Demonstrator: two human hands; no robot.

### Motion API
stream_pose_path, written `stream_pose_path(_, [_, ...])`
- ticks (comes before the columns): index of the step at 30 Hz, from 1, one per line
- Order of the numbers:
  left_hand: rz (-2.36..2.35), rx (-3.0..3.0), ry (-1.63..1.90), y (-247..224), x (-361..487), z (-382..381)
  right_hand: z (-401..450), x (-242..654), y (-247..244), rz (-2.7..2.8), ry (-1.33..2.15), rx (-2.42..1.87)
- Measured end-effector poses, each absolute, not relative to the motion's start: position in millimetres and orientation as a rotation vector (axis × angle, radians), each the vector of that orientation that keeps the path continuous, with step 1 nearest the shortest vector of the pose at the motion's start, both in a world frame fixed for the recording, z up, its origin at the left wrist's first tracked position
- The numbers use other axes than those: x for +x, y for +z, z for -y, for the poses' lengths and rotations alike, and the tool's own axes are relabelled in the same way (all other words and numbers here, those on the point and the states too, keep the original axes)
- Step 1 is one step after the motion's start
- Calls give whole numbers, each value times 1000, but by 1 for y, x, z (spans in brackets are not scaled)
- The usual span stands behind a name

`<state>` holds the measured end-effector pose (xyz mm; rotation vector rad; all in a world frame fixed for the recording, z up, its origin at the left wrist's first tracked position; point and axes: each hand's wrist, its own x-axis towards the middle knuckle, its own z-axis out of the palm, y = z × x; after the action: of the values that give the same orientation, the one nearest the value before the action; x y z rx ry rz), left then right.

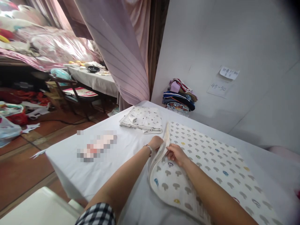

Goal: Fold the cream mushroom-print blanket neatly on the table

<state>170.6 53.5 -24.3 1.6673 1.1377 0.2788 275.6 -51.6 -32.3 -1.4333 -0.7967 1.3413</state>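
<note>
A white cloth blanket printed with grey, blue and yellow mushrooms spreads over the right part of the table, its left edge lifted and curling in layers. My right hand pinches that lifted edge from the right. On the other side of the same edge, my left hand is closed against the cloth, its fingertips partly hidden. Just beyond my left hand lies a folded white cloth with small dark prints. To the left on the table is a pixelated object, its kind hidden.
A white-covered table carries the cloths. Folded clothes are stacked at its back by the wall. A pink curtain hangs behind. A chair, bags and a second table stand left; a pale seat is near front left.
</note>
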Motion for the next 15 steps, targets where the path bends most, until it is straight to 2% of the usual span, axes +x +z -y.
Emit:
stream_pose_path(12, [-1252,2040,347,-35,182,-51,41,265,-40,923,1277,-1638])
stream_pose_path(15, [-1257,2101,303,-39,181,-53,56,275,-36,1116,974,-1726])
